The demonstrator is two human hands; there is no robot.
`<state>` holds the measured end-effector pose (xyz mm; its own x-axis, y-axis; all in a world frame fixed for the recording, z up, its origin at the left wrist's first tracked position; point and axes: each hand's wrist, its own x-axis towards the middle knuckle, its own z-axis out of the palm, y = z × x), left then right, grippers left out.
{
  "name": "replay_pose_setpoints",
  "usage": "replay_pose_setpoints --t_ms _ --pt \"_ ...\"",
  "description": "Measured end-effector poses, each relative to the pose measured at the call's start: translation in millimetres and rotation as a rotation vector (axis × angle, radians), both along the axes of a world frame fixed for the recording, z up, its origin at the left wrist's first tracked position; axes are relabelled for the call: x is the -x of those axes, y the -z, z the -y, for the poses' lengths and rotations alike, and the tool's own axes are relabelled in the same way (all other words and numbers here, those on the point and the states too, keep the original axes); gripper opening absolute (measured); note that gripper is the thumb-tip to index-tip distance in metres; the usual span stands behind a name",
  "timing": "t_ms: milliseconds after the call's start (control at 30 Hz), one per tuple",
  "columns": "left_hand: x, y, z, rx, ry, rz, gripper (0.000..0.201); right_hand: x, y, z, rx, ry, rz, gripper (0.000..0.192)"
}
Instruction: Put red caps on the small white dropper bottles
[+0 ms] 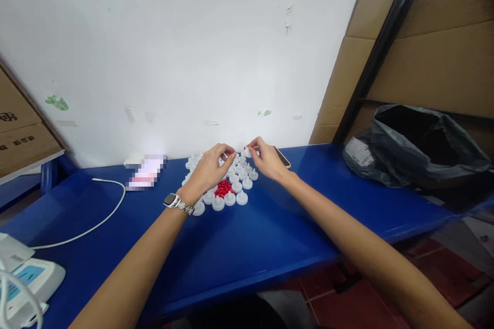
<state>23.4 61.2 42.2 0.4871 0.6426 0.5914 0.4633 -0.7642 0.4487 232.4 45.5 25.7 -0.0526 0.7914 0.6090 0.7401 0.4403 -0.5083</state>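
Note:
Many white plastic caps with short spouts [242, 198] stand in a cluster on the blue table [247, 247]. Among them lies a heap of small red pieces [223, 189]. My right hand [267, 159] pinches a white spouted cap [247, 152] with a bit of red at its tip, just above the far right of the cluster. Over the cluster's left part, my left hand [211, 168] has its thumb and fingers drawn together; whatever is between them is too small to make out. It hides some of the caps.
Behind the right hand lies a phone [283, 158]. A black plastic bag [386, 149] sits at the table's right end. On the left are a white cable [111, 212], a white device with a blue panel [34, 282] and a blurred pinkish item [146, 172]. A white wall [216, 61] rises behind.

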Motion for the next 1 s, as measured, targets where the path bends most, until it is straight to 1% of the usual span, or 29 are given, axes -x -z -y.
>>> replay_pose_setpoints --t_ms 67,167,300,400,500,567,633,733,800,900,1000 --pt "4.2 1.4 11.4 0.000 0.024 0.042 0.027 15.3 -2.6 21.6 0.028 -0.111 -0.081 0.019" --pt "11.1 5.7 24.9 0.006 0.041 0.001 0.026 37.5 1.3 40.2 0.078 -0.190 -0.155 0.018" --pt "18.6 10.4 33.5 -0.056 0.041 -0.172 0.026 52.8 14.9 43.9 0.114 -0.280 -0.318 0.022" --pt "19.1 13.2 33.0 -0.089 0.032 -0.208 0.026 55.8 18.7 46.5 0.113 -0.356 -0.367 0.029" --pt "16.3 15.1 31.9 -0.018 -0.004 -0.129 0.030 57.3 15.5 53.7 0.128 -0.327 -0.296 0.028" --pt "14.7 14.4 33.5 0.043 -0.003 -0.072 0.032 58.9 14.0 57.3 0.149 -0.299 -0.290 0.027" --pt "14.3 12.1 36.5 0.078 0.034 -0.066 0.033 60.9 15.2 57.5 0.186 -0.322 -0.376 0.028" --pt "15.1 9.2 39.8 0.065 0.085 -0.105 0.033 64.6 20.1 53.5 0.252 -0.390 -0.545 0.032" --pt "14.2 10.5 39.6 0.061 0.098 -0.086 0.034 67.0 21.8 51.4 0.261 -0.409 -0.581 0.035" --pt "7.6 16.6 37.5 0.141 0.104 0.054 0.037 68.4 19.1 52.7 0.198 -0.378 -0.525 0.033" --pt "0.2 20.8 34.0 0.254 0.122 0.227 0.040 64.6 13.1 56.8 0.143 -0.300 -0.392 0.028"
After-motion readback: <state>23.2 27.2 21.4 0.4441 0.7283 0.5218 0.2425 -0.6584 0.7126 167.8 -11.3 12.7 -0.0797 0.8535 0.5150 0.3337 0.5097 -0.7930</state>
